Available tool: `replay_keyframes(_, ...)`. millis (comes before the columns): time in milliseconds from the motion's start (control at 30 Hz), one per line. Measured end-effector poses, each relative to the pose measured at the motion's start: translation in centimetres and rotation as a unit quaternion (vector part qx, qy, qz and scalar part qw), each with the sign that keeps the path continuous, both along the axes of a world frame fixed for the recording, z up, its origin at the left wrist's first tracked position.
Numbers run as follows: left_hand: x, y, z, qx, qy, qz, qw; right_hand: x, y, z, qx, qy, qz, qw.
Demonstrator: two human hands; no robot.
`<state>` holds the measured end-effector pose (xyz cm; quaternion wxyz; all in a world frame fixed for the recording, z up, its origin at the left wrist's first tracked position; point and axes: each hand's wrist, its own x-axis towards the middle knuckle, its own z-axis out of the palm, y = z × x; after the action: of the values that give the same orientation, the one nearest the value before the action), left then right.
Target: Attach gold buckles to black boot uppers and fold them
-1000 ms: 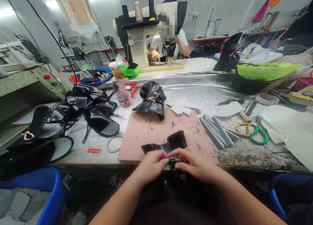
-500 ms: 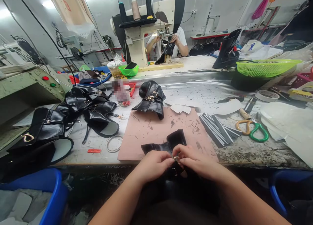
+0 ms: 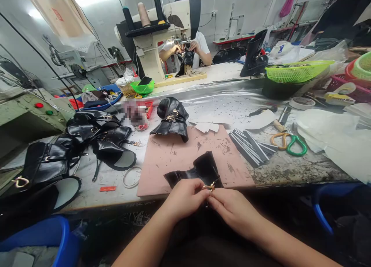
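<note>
At the front edge of the bench, a black leather boot upper (image 3: 199,170) lies partly on the pink board and partly hangs towards my lap. My left hand (image 3: 184,199) is closed, its thumb and index finger pinching a gold buckle (image 3: 209,187) at the upper. From the other side, my right hand (image 3: 232,209) is also closed, with its fingertips against the buckle's lower right part. The two hands' fingertips meet there and cover the strap beneath. Further back on the board stands another black boot upper (image 3: 171,120) with a gold buckle on its strap.
More black uppers (image 3: 107,139) are heaped at the left. Scissors with green and tan handles (image 3: 296,145) lie to the right, near dark strips with white edges (image 3: 253,145). A blue bin (image 3: 65,236) stands below left. Across the bench, a person works at a sewing machine (image 3: 162,39).
My hands have shifted their grip on the buckle. The right hand has turned lower, its fingers now folded under the buckle. The camera view has swung slightly right.
</note>
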<state>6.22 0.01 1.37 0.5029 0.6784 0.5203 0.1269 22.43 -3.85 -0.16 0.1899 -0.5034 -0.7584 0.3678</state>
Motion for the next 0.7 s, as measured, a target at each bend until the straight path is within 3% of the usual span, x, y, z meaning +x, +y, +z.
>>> replay_keyframes(100,0.5,0.0,-0.5,0.012,-0.014,0.029,0.999,-0.1,-0.1,0.2,0.005,-0.017,-0.001,1.000)
replay_keyframes(267,0.2,0.3,-1.4,-0.101,-0.154,0.096,0.978,0.1,-0.2,0.7,-0.026,-0.016,0.009,1.000)
replay_keyframes(400,-0.3,0.7,-0.7,-0.163,-0.152,0.084,0.971,0.5,0.0,0.7,-0.018,-0.073,-0.005,0.997)
replay_keyframes(467,-0.5,0.7,-0.2,-0.169,-0.166,0.077,0.968,0.8,0.3,0.8,0.012,-0.085,-0.042,0.995)
replay_keyframes(567,-0.8,0.6,0.1,-0.156,-0.200,0.068,0.965,1.2,1.0,1.2,0.112,-0.025,-0.099,0.988)
replay_keyframes(633,-1.0,0.4,0.1,-0.136,-0.198,0.065,0.968,1.2,1.6,1.4,0.138,0.026,-0.061,0.988)
replay_keyframes(700,-1.2,0.1,0.2,-0.100,-0.168,0.067,0.978,1.1,2.3,1.4,0.085,0.055,0.004,0.995)
